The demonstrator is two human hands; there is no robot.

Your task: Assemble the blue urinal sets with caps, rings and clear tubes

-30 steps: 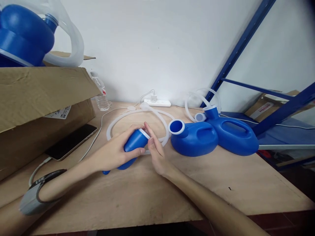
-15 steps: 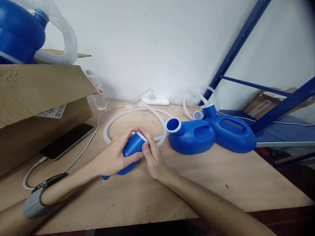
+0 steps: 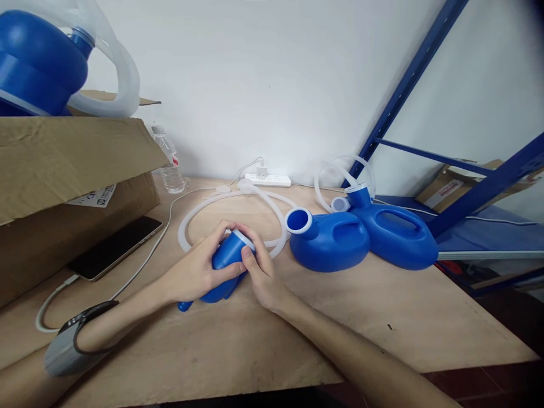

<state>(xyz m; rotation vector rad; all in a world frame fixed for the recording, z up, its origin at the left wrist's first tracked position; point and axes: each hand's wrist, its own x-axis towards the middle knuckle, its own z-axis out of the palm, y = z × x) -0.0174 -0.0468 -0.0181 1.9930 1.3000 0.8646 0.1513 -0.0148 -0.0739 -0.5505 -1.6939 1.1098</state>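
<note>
Both hands are wrapped around a blue plastic piece [image 3: 228, 253] with a white rim, tilted just above the wooden table [image 3: 306, 340]. My left hand [image 3: 198, 269] closes on its left side, thumb across the front. My right hand [image 3: 261, 272] presses at the white rim with fingers and thumb. Much of the piece is hidden by the fingers; a small blue knob [image 3: 184, 306] shows beneath my left hand. Behind the hands loops a translucent hose [image 3: 185, 226]. To the right stands a blue urinal bottle [image 3: 331, 249] with its wide mouth uncovered.
Another blue bottle [image 3: 403, 243] with a coiled hose stands at the right, beside a blue metal shelf [image 3: 467, 232]. A cardboard box [image 3: 76, 153] at left bears a blue container [image 3: 40, 62]. A phone [image 3: 114, 249], water bottle [image 3: 172, 170] and power strip [image 3: 270, 180] also lie around.
The view has shifted slightly. Both hands keep their hold on the blue piece, which has turned a little, with more of its underside showing.
</note>
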